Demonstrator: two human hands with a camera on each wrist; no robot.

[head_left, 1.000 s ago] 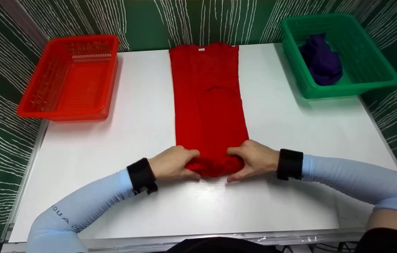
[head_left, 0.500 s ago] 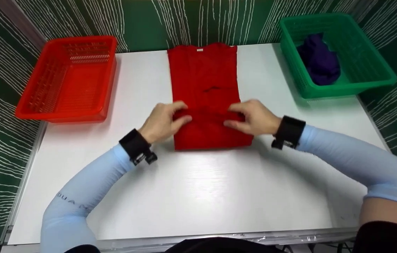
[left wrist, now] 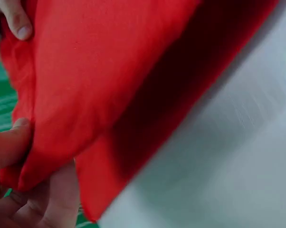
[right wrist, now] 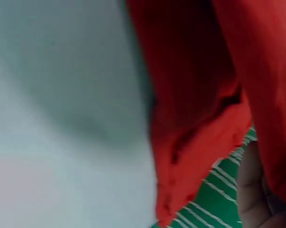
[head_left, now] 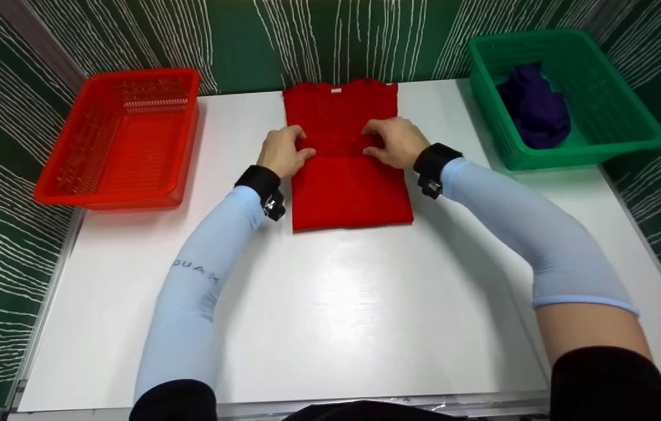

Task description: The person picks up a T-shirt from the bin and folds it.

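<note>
A red garment [head_left: 351, 190] with a small white neck label lies on the table, its near end folded over toward the neckline at the back. At the left edge of the fold, my left hand [head_left: 283, 153] pinches the cloth between thumb and fingers. My right hand [head_left: 396, 142] pinches the right edge of the same fold. In the left wrist view the raised layer of red cloth [left wrist: 86, 71] stands off the layer beneath, the left thumb [left wrist: 12, 142] on top of it. The right wrist view shows right-hand fingers [right wrist: 252, 185] under the lifted cloth.
An empty-looking red basket [head_left: 117, 140] stands at the back left of the white table [head_left: 354, 327]. At the back right is a green basket [head_left: 617, 143] with a crumpled purple cloth [head_left: 535, 108] in it. Green walls with white streaks border the table.
Both hands have carried the garment's near end away from the table's front edge toward the neckline. The folded garment is shorter now, with its front edge farther back.
</note>
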